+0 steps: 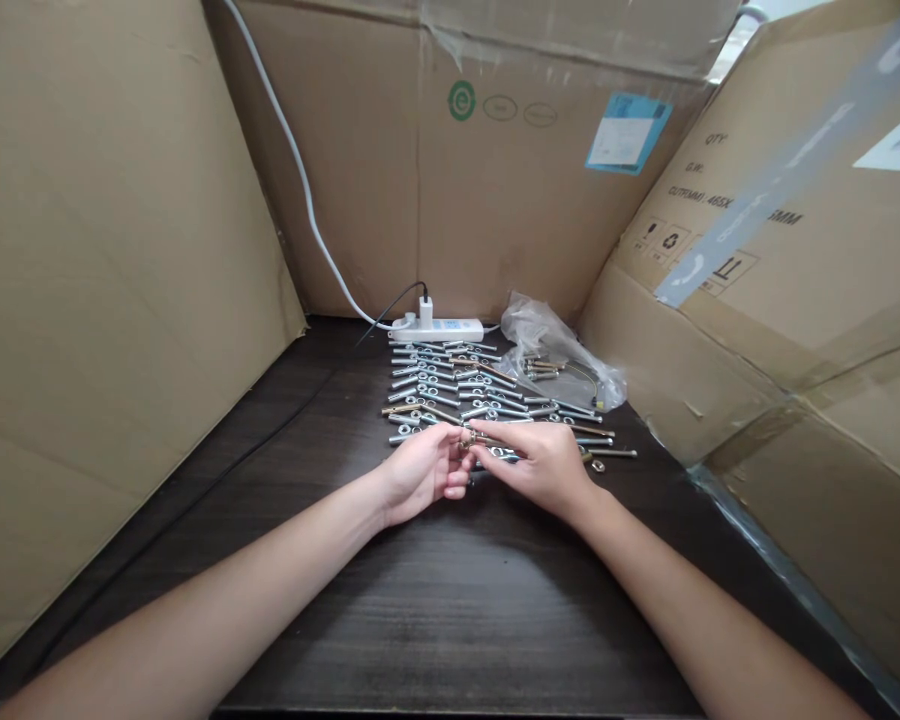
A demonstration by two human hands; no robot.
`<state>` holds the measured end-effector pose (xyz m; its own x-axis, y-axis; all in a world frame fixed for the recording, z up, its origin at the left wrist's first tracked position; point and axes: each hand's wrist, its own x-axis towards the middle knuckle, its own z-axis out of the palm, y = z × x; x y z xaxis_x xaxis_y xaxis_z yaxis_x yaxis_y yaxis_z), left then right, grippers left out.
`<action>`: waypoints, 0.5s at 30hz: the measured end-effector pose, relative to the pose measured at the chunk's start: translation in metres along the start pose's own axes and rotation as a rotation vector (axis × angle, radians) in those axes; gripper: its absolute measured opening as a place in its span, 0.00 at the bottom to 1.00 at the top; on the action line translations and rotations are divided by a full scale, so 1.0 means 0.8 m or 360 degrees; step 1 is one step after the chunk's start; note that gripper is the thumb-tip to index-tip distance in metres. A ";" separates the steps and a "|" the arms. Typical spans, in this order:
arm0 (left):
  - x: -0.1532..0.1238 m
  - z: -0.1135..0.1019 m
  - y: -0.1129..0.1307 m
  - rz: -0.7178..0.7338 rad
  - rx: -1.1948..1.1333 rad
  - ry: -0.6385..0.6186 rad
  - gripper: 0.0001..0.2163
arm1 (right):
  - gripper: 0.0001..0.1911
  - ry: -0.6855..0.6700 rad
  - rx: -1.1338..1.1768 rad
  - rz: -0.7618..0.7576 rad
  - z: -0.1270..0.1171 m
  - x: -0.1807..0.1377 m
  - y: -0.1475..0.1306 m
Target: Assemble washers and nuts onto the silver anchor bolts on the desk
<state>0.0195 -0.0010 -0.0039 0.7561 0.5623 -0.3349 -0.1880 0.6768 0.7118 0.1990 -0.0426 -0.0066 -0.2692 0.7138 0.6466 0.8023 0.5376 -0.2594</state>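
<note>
One brass-coloured bolt [486, 440], half-hidden between left fingers [456, 479] and right fingers [506, 432]

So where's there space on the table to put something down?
There's bare table between the arms, nearer than the hands, and another patch on the left, between the black cable and the bolts. It's crowded past the hands: bolts and nuts in rows, with the power strip and bag behind.

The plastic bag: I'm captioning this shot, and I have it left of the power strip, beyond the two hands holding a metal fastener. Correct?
No, the head view shows the plastic bag right of the power strip. It does lie beyond the left hand and right hand, which hold the metal fastener.
</note>
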 end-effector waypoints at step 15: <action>-0.003 0.006 0.004 -0.0054 0.0077 -0.0028 0.08 | 0.11 -0.0140 0.0065 0.0023 0.000 0.001 -0.009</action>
<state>0.0200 -0.0023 0.0022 0.7725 0.5306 -0.3488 -0.1316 0.6712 0.7295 0.1930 -0.0457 -0.0040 -0.3048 0.7572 0.5777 0.7845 0.5435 -0.2985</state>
